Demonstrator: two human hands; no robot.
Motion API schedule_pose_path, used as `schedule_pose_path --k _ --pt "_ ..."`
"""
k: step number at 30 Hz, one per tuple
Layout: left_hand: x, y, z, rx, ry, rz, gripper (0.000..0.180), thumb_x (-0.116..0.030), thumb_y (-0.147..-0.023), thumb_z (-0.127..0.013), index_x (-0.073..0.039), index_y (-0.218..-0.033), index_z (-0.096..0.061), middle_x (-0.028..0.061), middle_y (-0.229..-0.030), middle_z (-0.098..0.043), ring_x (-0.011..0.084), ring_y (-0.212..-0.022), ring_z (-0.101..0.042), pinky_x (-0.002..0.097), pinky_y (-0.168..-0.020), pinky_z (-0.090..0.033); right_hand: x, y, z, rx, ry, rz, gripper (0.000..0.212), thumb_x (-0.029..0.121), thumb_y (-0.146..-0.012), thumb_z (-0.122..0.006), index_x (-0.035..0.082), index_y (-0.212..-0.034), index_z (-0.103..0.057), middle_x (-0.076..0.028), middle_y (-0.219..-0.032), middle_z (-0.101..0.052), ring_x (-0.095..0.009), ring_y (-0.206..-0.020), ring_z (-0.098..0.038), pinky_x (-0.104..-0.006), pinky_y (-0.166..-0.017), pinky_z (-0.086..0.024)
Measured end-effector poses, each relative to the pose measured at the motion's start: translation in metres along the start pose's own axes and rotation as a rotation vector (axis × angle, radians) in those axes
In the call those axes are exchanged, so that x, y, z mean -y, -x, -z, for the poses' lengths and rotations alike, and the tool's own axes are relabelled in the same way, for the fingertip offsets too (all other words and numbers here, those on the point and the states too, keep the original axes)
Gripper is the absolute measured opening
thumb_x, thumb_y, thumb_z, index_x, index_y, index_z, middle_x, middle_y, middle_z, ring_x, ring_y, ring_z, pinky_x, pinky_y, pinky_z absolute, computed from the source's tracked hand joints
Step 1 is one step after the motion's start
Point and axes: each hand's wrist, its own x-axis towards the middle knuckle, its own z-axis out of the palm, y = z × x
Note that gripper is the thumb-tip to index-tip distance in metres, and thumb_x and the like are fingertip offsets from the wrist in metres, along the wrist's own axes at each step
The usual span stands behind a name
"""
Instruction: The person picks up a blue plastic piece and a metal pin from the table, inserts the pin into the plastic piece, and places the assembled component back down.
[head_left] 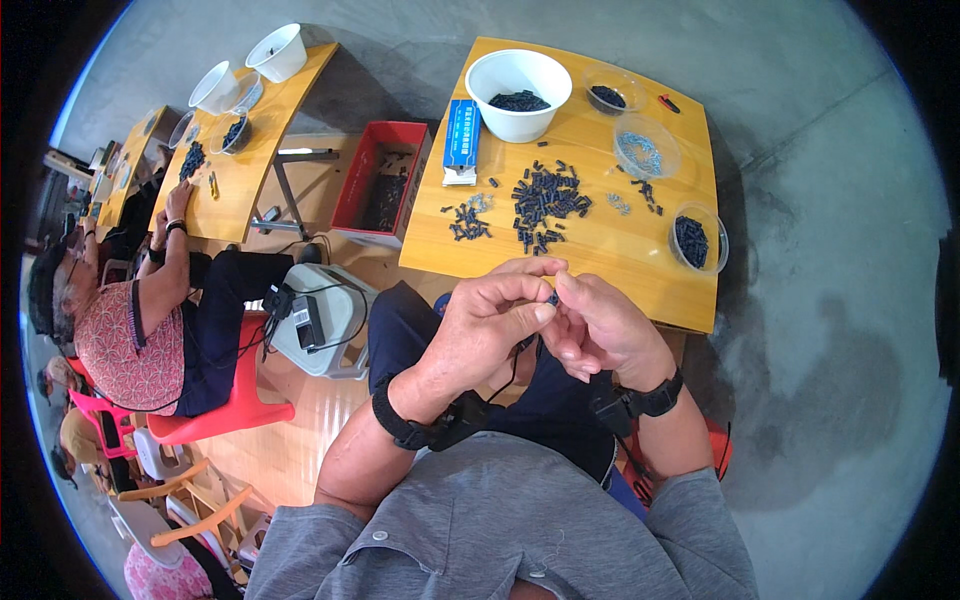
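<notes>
Grey shirt (560,500): nearest my view.
Left hand (490,315): thumb and forefinger pinching a small dark piece (553,298) — apparently for fine control.
Dark pile (548,200): just beyond, presumably for easy reach.
Right hand (610,325): fingertips beside the piece — whether gripping, I can't make out.

At the frame's upper centre, my yellow table (660,290) bears a white bucket (520,128), a blue box (462,135) and a heap of black pieces (548,203). Three clear bowls (717,240) stand farther right (a small red-and-black object (669,103) lies beside the topmost).
</notes>
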Motion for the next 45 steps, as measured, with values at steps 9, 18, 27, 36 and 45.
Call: schedule_pose_path --k 9,18,27,36,45 --pt "0.003 0.001 0.004 0.097 0.000 0.029 0.014 -0.002 -0.086 -0.057 0.001 -0.094 -0.067 0.0151 -0.124 -0.056 0.0162 -0.107 -0.056 0.0254 -0.077 -0.048 -0.011 -0.004 -0.014 0.064 -0.278 -0.057 0.045 0.045 -0.095 -0.043 0.005 -0.076 -0.053 0.004 -0.045 -0.038 -0.006 -0.028 -0.035 -0.0244 -0.028 -0.038" --pt "0.013 0.007 0.006 0.025 0.156 0.274 0.018 0.005 -0.087 -0.052 0.005 -0.100 -0.065 0.0132 -0.115 -0.061 0.0177 -0.097 -0.062 0.0292 -0.077 -0.053 -0.055 -0.013 -0.023 -0.097 -0.533 -0.041 0.033 0.038 -0.094 -0.045 0.007 -0.103 -0.053 0.007 -0.044 -0.028 -0.007 -0.029 -0.029 -0.0274 -0.033 -0.042" --pt "0.029 -0.011 -0.010 0.009 0.146 0.348 0.031 -0.003 -0.087 -0.057 -0.003 -0.118 -0.060 0.0009 -0.085 -0.064 0.0016 -0.060 -0.051 0.0154 -0.048 -0.039 -0.021 0.015 0.022 -0.622 0.413 0.232 0.037 0.026 -0.088 -0.057 0.004 -0.059 -0.056 0.004 -0.051 -0.044 -0.008 -0.044 -0.043 -0.0253 -0.041 -0.033" --pt "0.099 -0.020 0.031 -0.104 -0.202 0.491 0.033 -0.009 -0.086 -0.058 0.006 -0.115 -0.057 0.0071 -0.093 -0.063 0.0067 -0.071 -0.057 0.0197 -0.052 -0.046 0.033 0.070 0.163 -1.401 1.448 0.007 0.044 0.040 -0.081 -0.058 -0.004 -0.071 -0.063 -0.025 -0.074 -0.061 -0.042 -0.072 -0.060 -0.0444 -0.064 -0.047" --pt "0.139 -0.058 0.037 -0.153 -0.392 0.379 0.030 -0.006 -0.081 -0.062 0.007 -0.107 -0.060 0.0102 -0.096 -0.064 0.0158 -0.085 -0.058 0.0270 -0.076 -0.047 0.001 0.014 0.183 -1.282 1.557 0.241 0.023 0.027 -0.082 -0.058 0.005 -0.079 -0.064 -0.020 -0.077 -0.063 -0.038 -0.075 -0.062 -0.0450 -0.065 -0.048"
